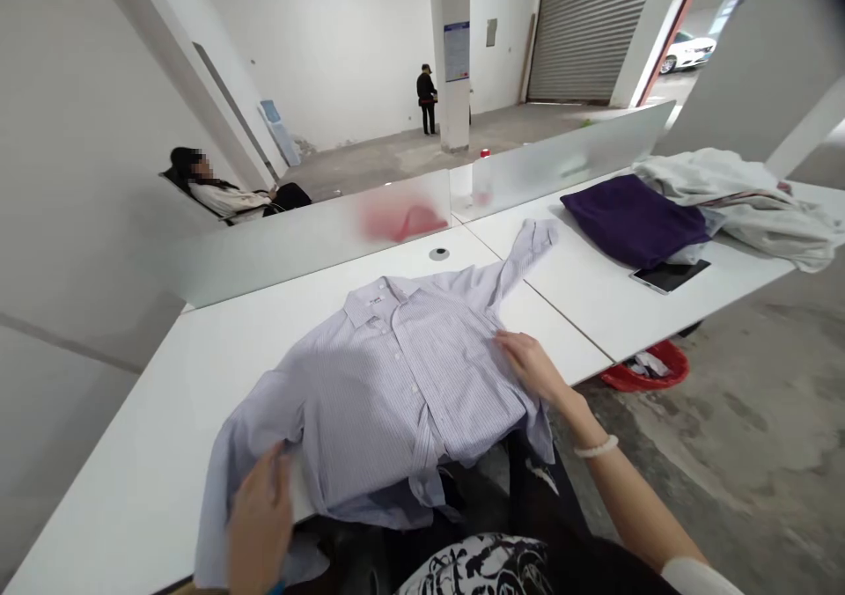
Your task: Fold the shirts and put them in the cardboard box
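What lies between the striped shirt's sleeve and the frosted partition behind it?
In the head view, a round dark grommet set in the white tabletop lies between the striped shirt's sleeve and the frosted partition.

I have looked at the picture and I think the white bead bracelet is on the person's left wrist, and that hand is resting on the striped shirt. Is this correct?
Not quite: the head view shows the white bead bracelet on the right wrist, not the left. The rest stands: that right hand is resting on the striped shirt.
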A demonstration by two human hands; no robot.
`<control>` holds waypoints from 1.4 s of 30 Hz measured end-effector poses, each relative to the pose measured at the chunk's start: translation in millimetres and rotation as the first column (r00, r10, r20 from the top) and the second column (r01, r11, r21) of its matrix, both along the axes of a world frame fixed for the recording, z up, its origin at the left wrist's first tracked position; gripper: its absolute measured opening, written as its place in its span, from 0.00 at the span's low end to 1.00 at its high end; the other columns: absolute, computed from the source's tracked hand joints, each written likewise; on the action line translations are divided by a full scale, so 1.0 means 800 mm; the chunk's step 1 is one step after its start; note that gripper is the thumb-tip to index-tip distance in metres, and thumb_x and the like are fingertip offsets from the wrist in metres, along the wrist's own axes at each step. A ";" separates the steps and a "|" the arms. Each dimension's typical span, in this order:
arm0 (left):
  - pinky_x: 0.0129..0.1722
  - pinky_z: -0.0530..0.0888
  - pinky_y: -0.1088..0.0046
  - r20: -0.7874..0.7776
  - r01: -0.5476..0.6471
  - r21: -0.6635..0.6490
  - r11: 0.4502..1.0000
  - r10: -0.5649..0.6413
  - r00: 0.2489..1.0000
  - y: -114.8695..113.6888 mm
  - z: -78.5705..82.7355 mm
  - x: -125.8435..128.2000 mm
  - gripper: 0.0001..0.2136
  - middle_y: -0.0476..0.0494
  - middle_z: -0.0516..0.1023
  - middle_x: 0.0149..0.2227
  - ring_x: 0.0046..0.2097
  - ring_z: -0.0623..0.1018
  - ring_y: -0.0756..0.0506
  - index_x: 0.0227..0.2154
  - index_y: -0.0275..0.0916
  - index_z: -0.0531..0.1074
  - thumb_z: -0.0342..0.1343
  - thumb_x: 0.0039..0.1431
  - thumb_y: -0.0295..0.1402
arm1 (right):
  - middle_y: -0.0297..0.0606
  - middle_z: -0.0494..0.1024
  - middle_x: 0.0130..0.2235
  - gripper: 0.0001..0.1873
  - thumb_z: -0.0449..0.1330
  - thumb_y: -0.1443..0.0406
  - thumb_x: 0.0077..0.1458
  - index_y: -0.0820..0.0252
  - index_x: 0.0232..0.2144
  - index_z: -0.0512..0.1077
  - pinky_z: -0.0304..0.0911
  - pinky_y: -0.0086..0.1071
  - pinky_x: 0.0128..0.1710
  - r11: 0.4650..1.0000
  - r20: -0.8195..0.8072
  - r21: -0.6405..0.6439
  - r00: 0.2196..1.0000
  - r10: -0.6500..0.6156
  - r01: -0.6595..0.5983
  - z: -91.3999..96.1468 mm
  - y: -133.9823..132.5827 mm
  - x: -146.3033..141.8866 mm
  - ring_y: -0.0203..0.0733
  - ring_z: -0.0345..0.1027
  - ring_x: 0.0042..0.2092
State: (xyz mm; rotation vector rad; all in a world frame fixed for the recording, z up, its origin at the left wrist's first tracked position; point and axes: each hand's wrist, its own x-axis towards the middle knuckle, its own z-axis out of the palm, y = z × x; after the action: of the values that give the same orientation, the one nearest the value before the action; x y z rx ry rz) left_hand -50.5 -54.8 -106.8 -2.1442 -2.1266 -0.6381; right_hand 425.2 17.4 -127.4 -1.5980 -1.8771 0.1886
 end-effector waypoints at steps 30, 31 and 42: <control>0.46 0.72 0.57 -0.175 0.388 -0.267 0.882 -0.441 0.880 0.306 0.055 0.198 0.18 0.39 0.69 0.51 0.48 0.72 0.42 0.51 0.36 0.66 0.53 0.60 0.38 | 0.41 0.42 0.68 0.31 0.36 0.50 0.64 0.53 0.65 0.47 0.33 0.66 0.59 0.908 0.382 -0.373 0.923 -0.039 0.193 -0.008 0.172 -0.039 0.63 0.32 0.67; 0.46 0.72 0.57 -0.175 0.386 -0.262 0.885 -0.437 0.882 0.299 0.053 0.199 0.18 0.39 0.69 0.51 0.48 0.72 0.42 0.51 0.36 0.66 0.53 0.60 0.39 | 0.41 0.43 0.68 0.31 0.36 0.50 0.64 0.53 0.65 0.47 0.33 0.66 0.58 0.910 0.383 -0.365 0.923 -0.044 0.195 -0.008 0.175 -0.039 0.62 0.32 0.67; 0.54 0.66 0.58 -0.138 -0.037 -0.153 0.988 0.016 0.990 0.067 0.011 0.053 0.21 0.31 0.68 0.55 0.56 0.68 0.37 0.51 0.33 0.67 0.45 0.59 0.38 | 0.46 0.56 0.64 0.26 0.45 0.55 0.62 0.58 0.58 0.62 0.32 0.65 0.58 0.975 0.171 -0.194 0.982 -0.079 0.112 -0.021 0.171 -0.030 0.60 0.40 0.65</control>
State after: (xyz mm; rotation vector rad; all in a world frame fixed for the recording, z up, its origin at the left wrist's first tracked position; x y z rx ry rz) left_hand -8.1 -1.0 -97.9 -2.1598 -2.1931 -0.3222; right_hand 401.1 154.5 -144.3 -1.8884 -1.9487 0.2201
